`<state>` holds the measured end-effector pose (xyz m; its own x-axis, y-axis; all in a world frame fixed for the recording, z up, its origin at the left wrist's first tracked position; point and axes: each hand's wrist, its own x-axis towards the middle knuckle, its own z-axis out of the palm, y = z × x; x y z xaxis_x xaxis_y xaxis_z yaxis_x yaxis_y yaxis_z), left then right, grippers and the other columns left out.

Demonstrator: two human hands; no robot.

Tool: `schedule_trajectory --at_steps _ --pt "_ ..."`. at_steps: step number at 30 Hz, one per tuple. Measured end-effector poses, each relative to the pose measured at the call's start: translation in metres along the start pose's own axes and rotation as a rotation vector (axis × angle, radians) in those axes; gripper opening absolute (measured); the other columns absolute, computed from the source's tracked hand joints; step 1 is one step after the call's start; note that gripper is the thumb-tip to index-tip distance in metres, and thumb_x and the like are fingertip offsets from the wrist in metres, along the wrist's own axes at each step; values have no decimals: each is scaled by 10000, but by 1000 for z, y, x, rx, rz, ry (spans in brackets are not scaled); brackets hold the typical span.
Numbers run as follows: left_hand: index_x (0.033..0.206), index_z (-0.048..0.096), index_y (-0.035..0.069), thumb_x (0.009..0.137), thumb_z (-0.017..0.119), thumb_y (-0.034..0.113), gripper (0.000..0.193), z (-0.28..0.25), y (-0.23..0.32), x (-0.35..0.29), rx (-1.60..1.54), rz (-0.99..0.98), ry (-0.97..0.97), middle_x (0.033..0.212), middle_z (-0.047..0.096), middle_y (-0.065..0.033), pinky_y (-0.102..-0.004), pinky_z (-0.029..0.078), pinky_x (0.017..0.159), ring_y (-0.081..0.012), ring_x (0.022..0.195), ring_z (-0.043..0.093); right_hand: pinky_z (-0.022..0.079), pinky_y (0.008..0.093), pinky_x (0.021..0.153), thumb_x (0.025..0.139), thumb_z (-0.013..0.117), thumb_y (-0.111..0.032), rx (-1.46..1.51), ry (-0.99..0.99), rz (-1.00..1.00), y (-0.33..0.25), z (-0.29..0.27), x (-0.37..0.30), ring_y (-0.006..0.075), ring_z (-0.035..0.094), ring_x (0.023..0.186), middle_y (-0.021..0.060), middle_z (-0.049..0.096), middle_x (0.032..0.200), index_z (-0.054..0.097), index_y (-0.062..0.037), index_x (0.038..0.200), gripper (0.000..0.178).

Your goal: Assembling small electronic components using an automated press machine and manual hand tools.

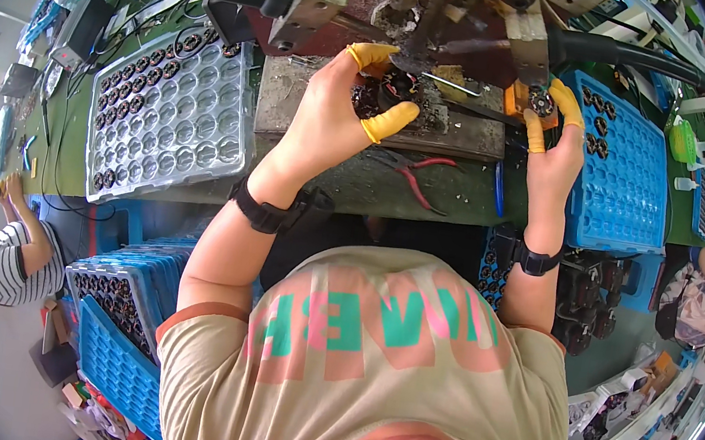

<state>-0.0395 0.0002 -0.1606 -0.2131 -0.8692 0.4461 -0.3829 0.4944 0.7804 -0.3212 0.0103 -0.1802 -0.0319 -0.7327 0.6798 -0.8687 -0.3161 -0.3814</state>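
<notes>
At the welding-like machine's metal base (283, 102), my left hand (335, 115) curves around a dark round part (398, 88). Its thumb and index finger, in yellow finger covers, stand apart on either side of it; whether they touch it I cannot tell. My right hand (557, 140), also with yellow finger covers, pinches a small motor stator (542, 103) between thumb and forefinger. That stator is beside an orange block (518, 98). A thin metal rod (452, 84) lies between the hands. My other left fingers are mostly hidden.
Red-handled pliers (419, 175) and a blue pen (499, 189) lie near the bench edge. A clear tray (205, 120), partly filled, stands left; a blue tray (622, 198) with several stators stands right. Machine arms (319, 2) overhang. Another person (10, 251) works at far left.
</notes>
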Motion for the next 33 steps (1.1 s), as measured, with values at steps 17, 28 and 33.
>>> schedule_trajectory --at_steps 17,28,33 --pt "1059 637 54 770 723 34 302 -76 -18 -84 167 -176 391 1049 626 -67 -278 460 746 -185 971 574 437 410 908 805 727 -162 -94 -15 -35 5 9 -7 343 556 1092 146 599 1203 568 -18 1108 371" --pt "1207 595 114 883 602 235 346 -224 -82 -91 1147 -627 60 1137 606 -197 -450 426 915 -389 1061 544 431 410 888 806 727 -172 -70 4 -54 4 11 -5 345 566 1052 160 599 1190 575 -11 1101 369" --pt "1308 529 121 885 581 219 438 -257 -144 -84 1100 -779 -39 1251 559 -204 -419 412 980 -362 1174 511 435 382 888 798 732 -146 -60 -27 19 -6 2 -3 311 580 1035 141 611 1177 589 -16 1114 370"
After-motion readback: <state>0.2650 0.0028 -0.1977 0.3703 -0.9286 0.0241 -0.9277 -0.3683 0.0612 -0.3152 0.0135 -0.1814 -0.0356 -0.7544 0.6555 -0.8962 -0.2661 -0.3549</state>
